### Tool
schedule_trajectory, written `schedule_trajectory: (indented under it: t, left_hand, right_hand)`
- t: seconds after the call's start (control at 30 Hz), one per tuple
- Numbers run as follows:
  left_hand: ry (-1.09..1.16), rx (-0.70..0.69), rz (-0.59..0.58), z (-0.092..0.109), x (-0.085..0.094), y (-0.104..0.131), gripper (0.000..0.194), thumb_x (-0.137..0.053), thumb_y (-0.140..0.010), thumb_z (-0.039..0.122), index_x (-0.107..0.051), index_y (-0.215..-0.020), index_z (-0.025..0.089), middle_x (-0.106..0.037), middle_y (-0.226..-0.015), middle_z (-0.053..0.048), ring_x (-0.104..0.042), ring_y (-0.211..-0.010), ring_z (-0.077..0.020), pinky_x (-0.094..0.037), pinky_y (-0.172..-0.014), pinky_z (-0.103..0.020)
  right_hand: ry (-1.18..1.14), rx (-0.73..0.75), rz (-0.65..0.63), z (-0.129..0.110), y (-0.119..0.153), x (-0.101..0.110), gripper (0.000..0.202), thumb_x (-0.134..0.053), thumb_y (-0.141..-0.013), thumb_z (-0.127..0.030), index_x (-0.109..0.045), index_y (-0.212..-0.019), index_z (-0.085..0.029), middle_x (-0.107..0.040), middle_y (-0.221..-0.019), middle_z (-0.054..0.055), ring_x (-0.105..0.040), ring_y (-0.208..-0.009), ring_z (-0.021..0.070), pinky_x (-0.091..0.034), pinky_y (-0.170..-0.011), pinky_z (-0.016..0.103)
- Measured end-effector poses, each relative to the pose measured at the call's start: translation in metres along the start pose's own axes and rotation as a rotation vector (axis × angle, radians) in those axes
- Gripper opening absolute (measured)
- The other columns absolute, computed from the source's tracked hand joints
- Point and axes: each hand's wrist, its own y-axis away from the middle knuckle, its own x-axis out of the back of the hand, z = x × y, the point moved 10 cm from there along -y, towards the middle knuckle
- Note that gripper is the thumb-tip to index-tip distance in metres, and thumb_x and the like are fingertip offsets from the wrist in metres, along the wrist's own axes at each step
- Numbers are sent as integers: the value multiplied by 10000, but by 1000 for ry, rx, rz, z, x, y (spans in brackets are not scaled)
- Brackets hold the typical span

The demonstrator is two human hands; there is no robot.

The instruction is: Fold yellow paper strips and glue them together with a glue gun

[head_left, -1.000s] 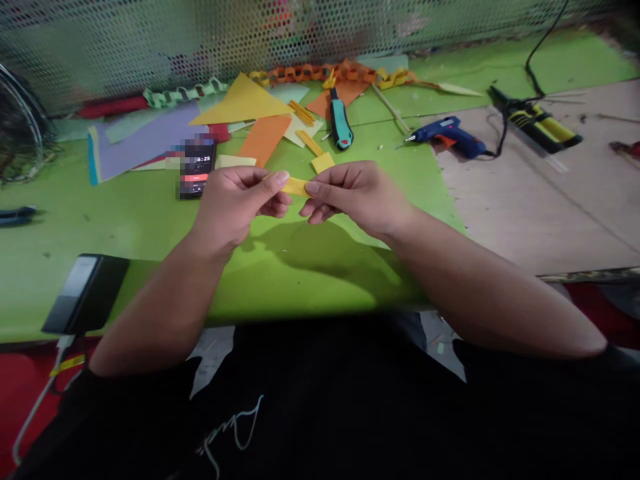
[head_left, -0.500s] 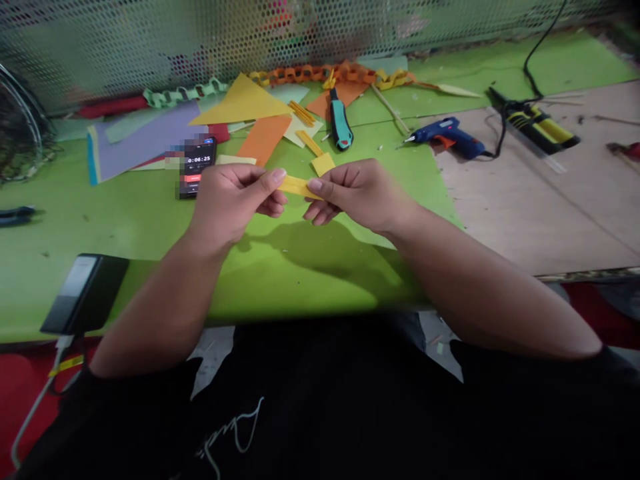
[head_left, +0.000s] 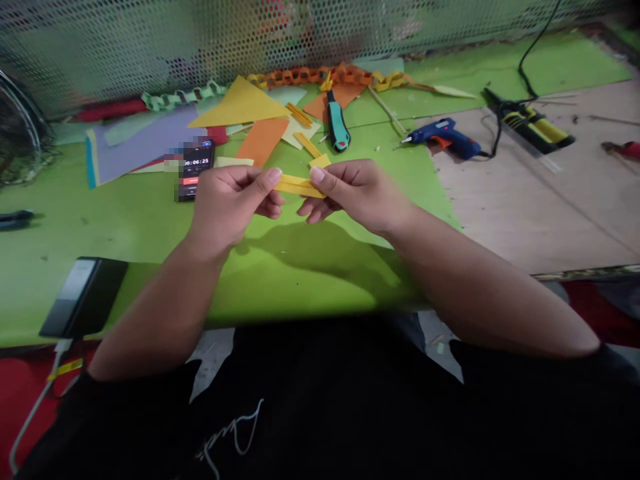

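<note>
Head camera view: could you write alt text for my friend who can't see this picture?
A person's left hand and right hand hold a yellow paper strip between them above a green-covered table. Beyond lie coloured paper sheets, an orange-and-yellow paper chain, a phone and a teal-handled cutter, with a blue glue gun further right.

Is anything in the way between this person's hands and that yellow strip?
Nothing visible is. The left hand and the right hand both hold the yellow strip directly, thumbs on top. The teal-handled cutter and blue glue gun lie farther back, apart from both hands.
</note>
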Motion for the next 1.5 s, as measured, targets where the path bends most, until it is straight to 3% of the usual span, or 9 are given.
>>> schedule_trajectory:
  t: [0.1,0.3,0.67,0.83,1.0,1.23,1.5]
  left_hand:
    - [24,-27,18,1,0,1,345,-939,-912,517,-842,-817,200,-804,-738,-24,-696,-531,-95,-616,-549,-211]
    - [-11,-5,46,1,3,1,322,-939,-915,506,-834,-839,211,-813,-760,-18,-719,-566,-105,-648,-604,-228]
    - [-21,-9,36,3,-1,4,322,-944,-906,520,-842,-871,216,-835,-794,-28,-734,-577,-111,-653,-606,-230]
    - [17,-34,-48,5,-7,6,286,-939,-917,479,-882,-977,205,-848,-825,-42,-752,-595,-118,-670,-625,-242]
    - [42,-76,-180,10,-17,9,221,-897,-968,344,-913,-1140,207,-853,-833,-58,-783,-647,-141,-698,-668,-279]
    - [87,-5,-91,4,-9,7,186,-944,-888,247,-915,-1072,236,-834,-816,-34,-805,-699,-166,-712,-734,-326]
    - [196,104,-151,-4,-14,10,174,-990,-839,303,-893,-977,259,-803,-782,-14,-802,-714,-183,-712,-702,-338]
  right_hand:
    - [-35,4,19,-3,2,3,611,-902,-810,-824,-783,-851,-227,-877,-867,75,-822,-699,197,-716,-672,307]
    - [-18,49,28,-8,4,4,436,-980,-868,-614,-798,-869,-217,-873,-862,58,-817,-708,180,-717,-699,304]
    - [3,78,96,-5,2,7,323,-985,-892,-515,-835,-940,-233,-873,-865,28,-792,-700,159,-714,-695,282]
    - [13,96,90,-6,4,7,286,-981,-900,-472,-838,-916,-225,-861,-845,35,-789,-702,157,-706,-703,286]
    - [-7,80,47,-5,3,6,330,-1037,-818,-495,-846,-901,-238,-860,-829,24,-797,-725,170,-714,-716,302]
    - [-146,41,82,-2,7,9,250,-990,-862,-358,-883,-1062,-254,-862,-866,15,-831,-762,183,-728,-800,343]
    - [-236,105,11,-10,13,5,191,-936,-859,-323,-867,-1011,-230,-851,-863,15,-829,-762,185,-726,-819,347]
